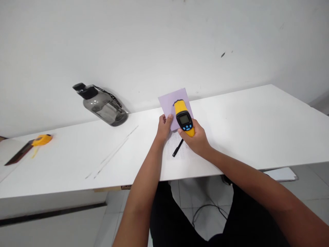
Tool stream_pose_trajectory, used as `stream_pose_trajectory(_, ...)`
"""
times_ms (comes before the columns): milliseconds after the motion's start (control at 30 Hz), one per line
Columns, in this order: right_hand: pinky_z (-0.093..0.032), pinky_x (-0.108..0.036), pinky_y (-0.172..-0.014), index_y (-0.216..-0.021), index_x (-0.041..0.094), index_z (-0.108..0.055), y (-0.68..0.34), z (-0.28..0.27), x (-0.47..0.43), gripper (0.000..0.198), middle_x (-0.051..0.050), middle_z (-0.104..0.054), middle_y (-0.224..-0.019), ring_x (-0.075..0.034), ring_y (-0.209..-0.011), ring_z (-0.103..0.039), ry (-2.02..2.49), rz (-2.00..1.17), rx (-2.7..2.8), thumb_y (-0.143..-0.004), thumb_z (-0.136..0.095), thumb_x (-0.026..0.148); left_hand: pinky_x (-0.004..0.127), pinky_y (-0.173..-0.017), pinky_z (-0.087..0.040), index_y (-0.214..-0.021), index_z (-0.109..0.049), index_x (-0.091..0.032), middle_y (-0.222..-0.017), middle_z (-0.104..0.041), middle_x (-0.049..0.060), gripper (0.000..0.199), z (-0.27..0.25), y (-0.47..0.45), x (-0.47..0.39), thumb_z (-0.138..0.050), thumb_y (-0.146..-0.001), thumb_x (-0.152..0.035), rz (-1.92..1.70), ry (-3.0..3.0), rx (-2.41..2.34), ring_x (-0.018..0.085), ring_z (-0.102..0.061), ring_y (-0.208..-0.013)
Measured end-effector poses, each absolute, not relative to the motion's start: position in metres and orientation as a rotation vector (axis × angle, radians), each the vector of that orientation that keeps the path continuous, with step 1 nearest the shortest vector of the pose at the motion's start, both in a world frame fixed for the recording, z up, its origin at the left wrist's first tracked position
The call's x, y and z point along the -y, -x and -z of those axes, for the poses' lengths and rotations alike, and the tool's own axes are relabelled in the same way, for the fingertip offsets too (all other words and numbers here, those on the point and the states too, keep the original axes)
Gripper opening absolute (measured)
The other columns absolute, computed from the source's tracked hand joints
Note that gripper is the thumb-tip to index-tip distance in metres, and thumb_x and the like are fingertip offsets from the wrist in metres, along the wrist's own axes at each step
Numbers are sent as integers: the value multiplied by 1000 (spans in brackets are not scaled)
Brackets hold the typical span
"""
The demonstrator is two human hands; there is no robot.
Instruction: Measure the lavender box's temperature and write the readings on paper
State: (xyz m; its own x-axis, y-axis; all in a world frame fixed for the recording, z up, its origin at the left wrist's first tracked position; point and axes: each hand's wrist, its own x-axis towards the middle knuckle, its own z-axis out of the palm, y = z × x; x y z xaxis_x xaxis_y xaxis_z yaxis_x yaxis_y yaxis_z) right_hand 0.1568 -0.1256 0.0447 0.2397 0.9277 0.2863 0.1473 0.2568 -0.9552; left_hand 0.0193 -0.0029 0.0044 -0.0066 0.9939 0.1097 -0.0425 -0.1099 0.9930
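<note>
My left hand (164,127) is closed on the lower left edge of a light purple sheet of paper (168,99), thumb on its front face. The sheet is tilted up near the wall. In my right hand (197,138) is a yellow and black infrared thermometer (183,118), its grey screen and blue buttons facing me. Its front end points away from me, over the sheet. Beneath my hands, a black pen (177,148) lies on a white paper with faint writing (171,146); my hands and the purple sheet hide part of that paper.
A grey water bottle (105,108) with a black cap stands against the wall, left of my hands. At the far left of the white table (257,130) lie a yellow tape measure (42,140) and a dark flat object (20,153). A cable (205,206) lies on the floor.
</note>
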Motion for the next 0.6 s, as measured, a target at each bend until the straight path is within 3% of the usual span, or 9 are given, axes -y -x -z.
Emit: stream_pose_trajectory(600,-54,-40,-78,-106,24,-62,-157,-44,125,32,-3,-67,-94,-23,-84,-62,1198,-747,1228,-81,-70,43,38,-86,-58,-108,-59,-22,-106,-70,9,57,-6,-20,5,-76,-80,-68,-1302,-1259,-1119,26,-69,-106)
